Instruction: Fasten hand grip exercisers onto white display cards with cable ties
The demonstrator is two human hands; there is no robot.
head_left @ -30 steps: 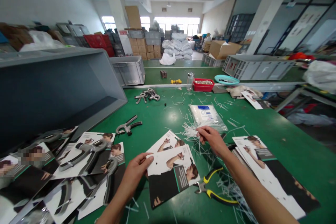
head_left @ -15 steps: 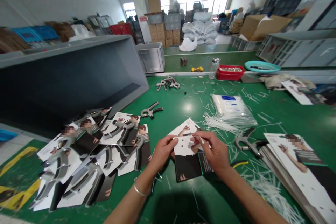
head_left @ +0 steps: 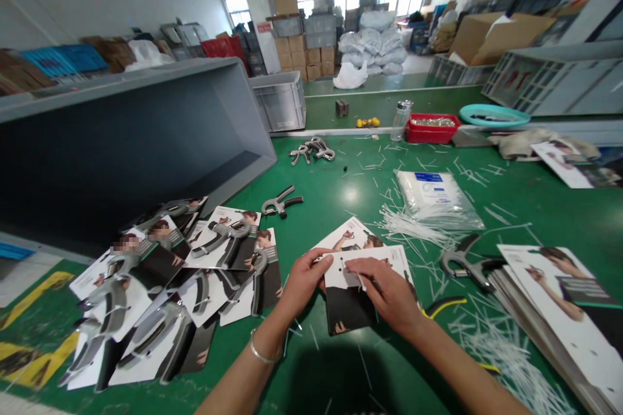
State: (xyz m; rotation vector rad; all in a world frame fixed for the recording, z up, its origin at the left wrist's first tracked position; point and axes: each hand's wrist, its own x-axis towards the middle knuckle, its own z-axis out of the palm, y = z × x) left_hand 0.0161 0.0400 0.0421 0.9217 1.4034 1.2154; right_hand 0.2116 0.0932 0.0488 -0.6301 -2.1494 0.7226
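My left hand [head_left: 302, 284] pinches the left edge of a printed card [head_left: 344, 311] with black and white areas and small punched holes. Over the card's white part, my right hand [head_left: 392, 288] has its fingers closed on a thin white cable tie [head_left: 363, 283], close to the holes. Part of the card is hidden by the right hand. Under its upper edge another printed card [head_left: 351, 233] shows. A loose hand gripper [head_left: 281, 202] lies farther up the table, and another grey-and-black hand gripper [head_left: 468, 264] rests right of my hands.
Cards with hand grippers on them [head_left: 226, 237] are piled left, before a large grey bin [head_left: 253, 110]. Cable ties [head_left: 413, 224] lie by a plastic bag [head_left: 433, 194]. Yellow-handled pliers [head_left: 445, 303] and a card stack [head_left: 549, 285] are right; a red tray [head_left: 433, 133] stands behind.
My right hand has moved down and left over the card, its fingertips now closer to the holes. The left hand keeps its hold. The view has shifted slightly.
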